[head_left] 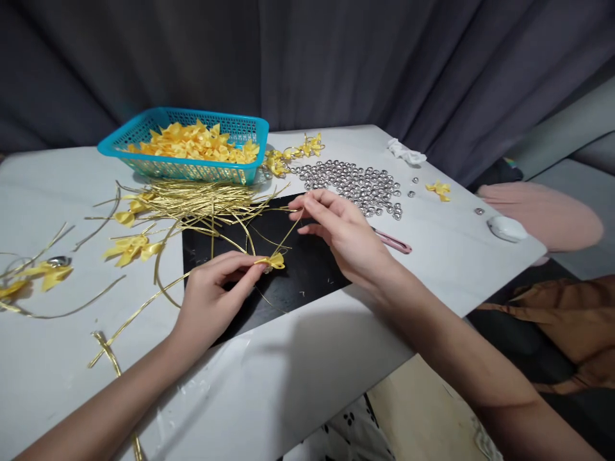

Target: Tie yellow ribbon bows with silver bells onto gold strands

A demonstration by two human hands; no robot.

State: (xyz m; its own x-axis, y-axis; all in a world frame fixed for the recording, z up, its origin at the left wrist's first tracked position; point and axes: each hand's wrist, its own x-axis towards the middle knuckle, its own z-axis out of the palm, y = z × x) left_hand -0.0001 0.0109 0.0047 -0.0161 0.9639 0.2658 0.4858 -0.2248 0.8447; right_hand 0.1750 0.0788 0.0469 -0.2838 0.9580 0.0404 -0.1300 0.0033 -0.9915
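Between thumb and index finger, my left hand (218,285) pinches a yellow ribbon bow (275,260) above the black mat (307,272). A thin gold cord (289,235) slants up from the bow to my right hand (343,234), whose fingertips are closed on its upper end. Just behind my hands lies a heap of gold cords (202,202), some of them reaching onto the mat. Small silver beads (365,182) are spread beyond my right hand. A pink-handled tool (393,241) lies partly hidden behind that hand.
A blue basket (192,169) full of yellow bows stands at the back left. Loose bows (132,248) and cords lie on the left of the white table (336,358). To the right are a crumpled white tissue (406,152), another bow (439,190) and a white computer mouse (507,228).
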